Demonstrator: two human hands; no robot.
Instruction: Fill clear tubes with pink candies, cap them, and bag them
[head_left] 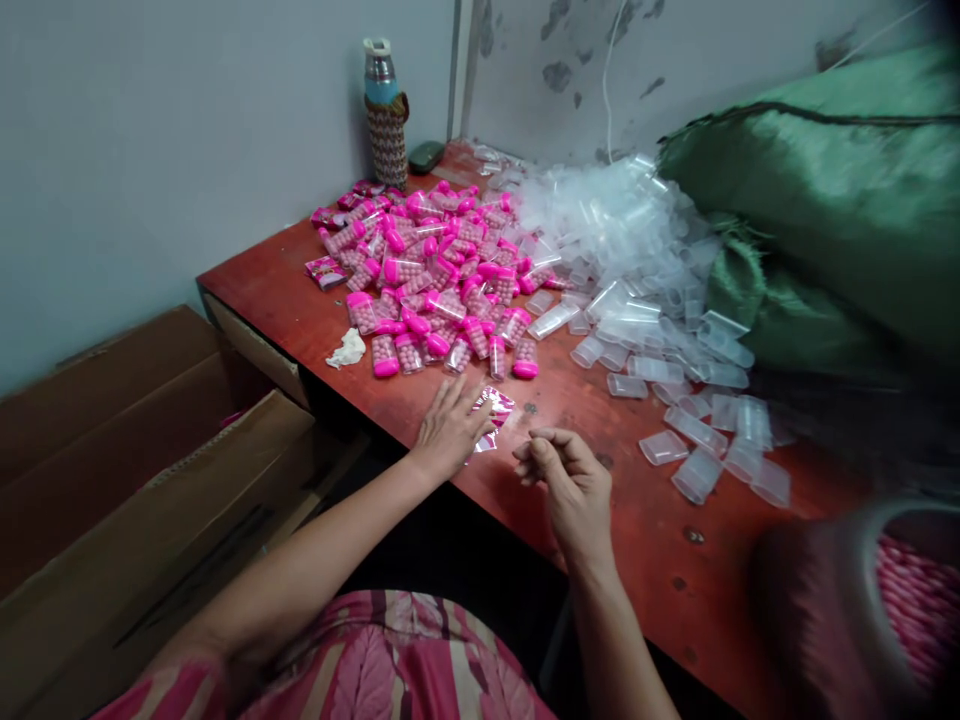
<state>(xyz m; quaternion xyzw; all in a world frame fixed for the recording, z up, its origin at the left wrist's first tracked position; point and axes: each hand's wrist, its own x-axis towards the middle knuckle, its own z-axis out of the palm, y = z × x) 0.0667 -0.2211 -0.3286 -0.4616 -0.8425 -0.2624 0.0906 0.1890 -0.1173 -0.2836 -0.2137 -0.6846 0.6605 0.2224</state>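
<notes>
My left hand (450,428) lies palm down at the table's front edge, its fingers stretched out. Its fingertips partly cover a small shiny pink-and-white printed packet or label (496,412) on the table. To the right, my right hand (570,478) is raised a little, thumb and fingers drawn together; whatever may be between them is too small or hidden to make out. Just beyond both hands lies a heap of small clear containers with pink caps (442,285), filled with pink beads. Loose clear, uncapped containers (637,310) spread out on the right.
Cardboard boxes (172,480) stand below the red table (262,270) on the left. A bottle in a knitted cover (388,140) is at the back. On the right are a large green sack (825,200) and a tub (832,590) of pink beads (919,605). White scrap (346,348) lies left.
</notes>
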